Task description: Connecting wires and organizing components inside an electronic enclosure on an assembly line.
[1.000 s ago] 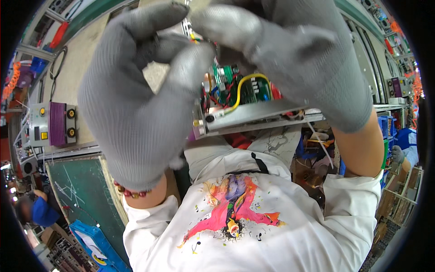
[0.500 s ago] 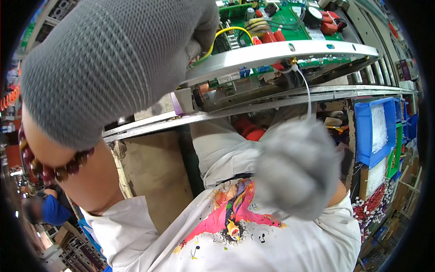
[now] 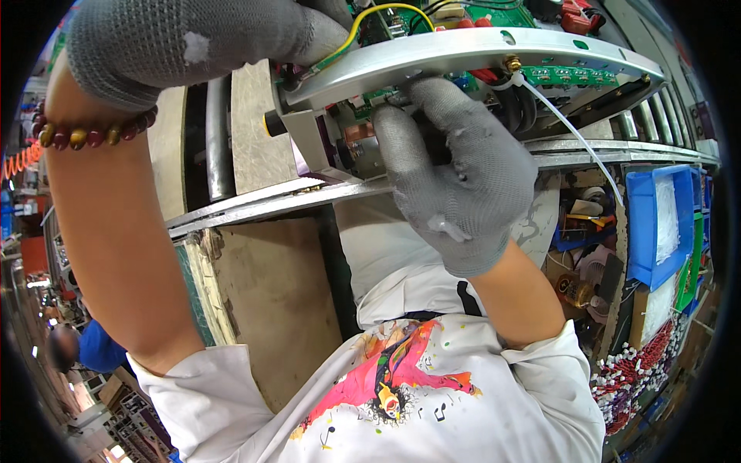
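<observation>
My left hand (image 3: 309, 35), in a grey knit glove, is closed at the left end of a silver metal panel (image 3: 463, 58). Its thumb lies against a yellow-green wire (image 3: 349, 42); what its hidden fingers grip I cannot make out. Under the panel's edge reaches my gloved right hand (image 3: 463, 170), thumb and forefinger curled toward each other. Whatever lies between those fingertips is too dark to name. Near a brass stud (image 3: 512, 65) on the panel, a white cable tie (image 3: 567, 116) hangs with its long tail loose. Black cables (image 3: 521, 108) loop below the stud.
Green circuit boards (image 3: 575, 76) show above and below the panel. A metal rail (image 3: 278, 199) runs along the near edge, with steel rollers (image 3: 220, 139) beyond. At right are a blue bin (image 3: 642, 231) and bundled red wires (image 3: 644, 370). Another person (image 3: 100, 347) is at far left.
My right hand has gone from the cable tie's tail up to the gap under the panel. The tail now hangs out to the right. My left hand and the panel sit higher in view.
</observation>
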